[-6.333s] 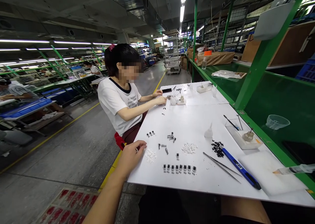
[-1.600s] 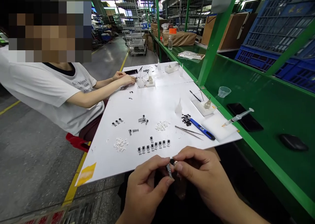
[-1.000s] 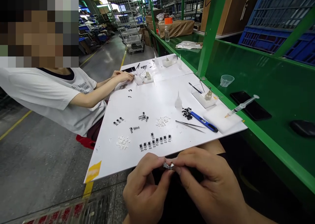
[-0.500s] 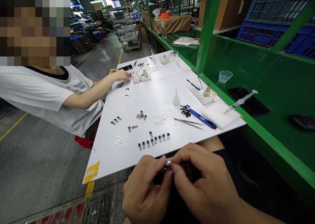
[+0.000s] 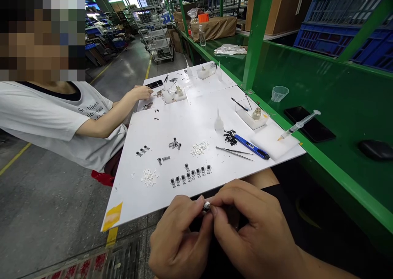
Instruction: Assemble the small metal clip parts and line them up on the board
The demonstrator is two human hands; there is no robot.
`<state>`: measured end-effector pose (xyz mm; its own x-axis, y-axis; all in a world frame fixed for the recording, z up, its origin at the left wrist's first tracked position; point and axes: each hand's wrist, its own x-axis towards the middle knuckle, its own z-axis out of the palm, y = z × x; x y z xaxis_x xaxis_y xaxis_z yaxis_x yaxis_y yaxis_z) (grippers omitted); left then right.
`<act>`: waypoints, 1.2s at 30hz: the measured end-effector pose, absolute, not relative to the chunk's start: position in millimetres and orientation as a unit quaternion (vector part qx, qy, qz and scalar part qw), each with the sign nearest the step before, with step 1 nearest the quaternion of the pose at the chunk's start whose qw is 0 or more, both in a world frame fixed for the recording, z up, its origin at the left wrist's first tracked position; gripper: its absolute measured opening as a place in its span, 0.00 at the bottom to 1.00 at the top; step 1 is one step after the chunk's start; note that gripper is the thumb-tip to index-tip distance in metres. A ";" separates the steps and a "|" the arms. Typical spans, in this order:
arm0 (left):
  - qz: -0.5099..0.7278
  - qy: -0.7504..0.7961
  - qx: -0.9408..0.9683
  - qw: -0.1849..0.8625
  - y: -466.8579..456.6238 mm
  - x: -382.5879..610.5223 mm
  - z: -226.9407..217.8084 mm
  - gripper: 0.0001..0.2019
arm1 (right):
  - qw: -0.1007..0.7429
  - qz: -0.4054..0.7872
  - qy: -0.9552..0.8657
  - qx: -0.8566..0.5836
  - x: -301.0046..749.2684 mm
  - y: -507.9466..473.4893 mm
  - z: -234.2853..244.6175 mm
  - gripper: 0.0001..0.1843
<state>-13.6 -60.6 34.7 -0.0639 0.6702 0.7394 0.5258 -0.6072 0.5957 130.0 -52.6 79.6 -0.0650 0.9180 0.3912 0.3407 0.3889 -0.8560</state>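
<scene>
Just off the table's near edge, a small part point(image 5: 206, 206), silvery with a white piece on it, is pinched between the fingertips of my left hand point(image 5: 184, 234) and my right hand point(image 5: 253, 226). Both hands are closed around it, and the fingers cover most of it. In front of them stands a row of small metal parts with black tops point(image 5: 188, 177) on the white table point(image 5: 181, 125). Piles of small white pieces point(image 5: 199, 148) and tiny black pieces point(image 5: 230, 137) lie farther off.
Tweezers point(image 5: 235, 153) and a blue pen-shaped tool point(image 5: 252, 146) lie right of centre. A syringe point(image 5: 299, 125) leans by a white pad. Beyond them are a squeeze bottle point(image 5: 219, 120) and a clear tray point(image 5: 251, 117). A co-worker point(image 5: 101, 119) sits at left.
My hands keep their pinch on the small part, which shows slightly more of its white side. The co-worker's hand has moved left, toward the table's edge. The view has shifted slightly.
</scene>
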 end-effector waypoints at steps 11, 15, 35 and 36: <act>0.573 0.438 0.691 0.043 -59.8 -13.8 34.1 0.22 | 0.502 0.277 -0.681 -0.455 130.7 -50.9 76.6 0.12; 0.571 0.416 0.707 0.039 -57.8 -15.7 35.2 0.23 | 0.514 0.234 -0.689 -0.454 128.9 -50.3 76.1 0.12; 0.568 0.365 0.738 -0.009 -55.9 -16.3 33.0 0.29 | 0.488 0.212 -0.725 -0.437 130.8 -50.6 74.2 0.11; 0.567 0.362 0.740 -0.008 -55.1 -15.6 33.8 0.28 | 0.482 0.228 -0.722 -0.441 131.9 -50.4 74.7 0.10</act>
